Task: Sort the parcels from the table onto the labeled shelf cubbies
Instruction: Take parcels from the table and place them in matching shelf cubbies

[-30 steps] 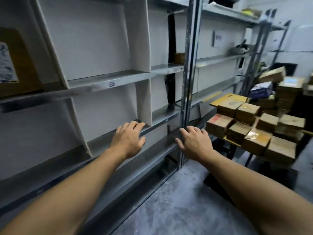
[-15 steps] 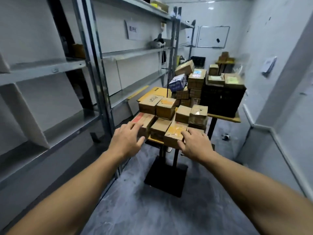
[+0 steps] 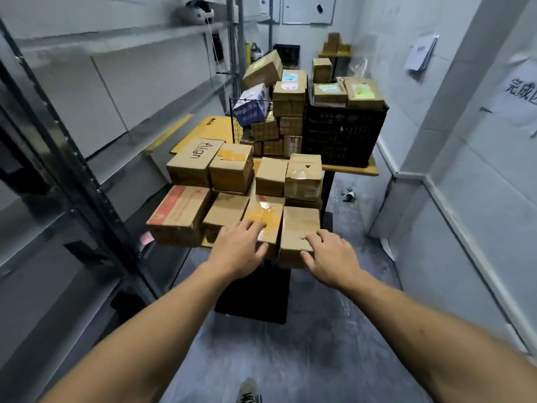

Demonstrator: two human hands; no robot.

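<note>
Several brown cardboard parcels crowd a small table (image 3: 348,169) straight ahead. My left hand (image 3: 238,251) reaches over the front edge of a parcel patched with yellow tape (image 3: 266,218), fingers spread and relaxed. My right hand (image 3: 331,257) hovers at the front of a plain brown parcel (image 3: 299,225) at the near right corner, fingers spread. Neither hand grips anything. A red-printed parcel (image 3: 177,213) sits at the near left. The metal shelf rack (image 3: 87,175) runs along the left.
A black crate (image 3: 343,132) topped with labeled boxes and a wire basket (image 3: 241,123) full of parcels stand at the table's back. A white wall (image 3: 465,170) closes the right side. The grey floor (image 3: 290,359) lies below, with my shoe (image 3: 247,392) at the bottom edge.
My view swung from the shelf to the parcel table and moved closer. Both hands came forward onto the front row of parcels.
</note>
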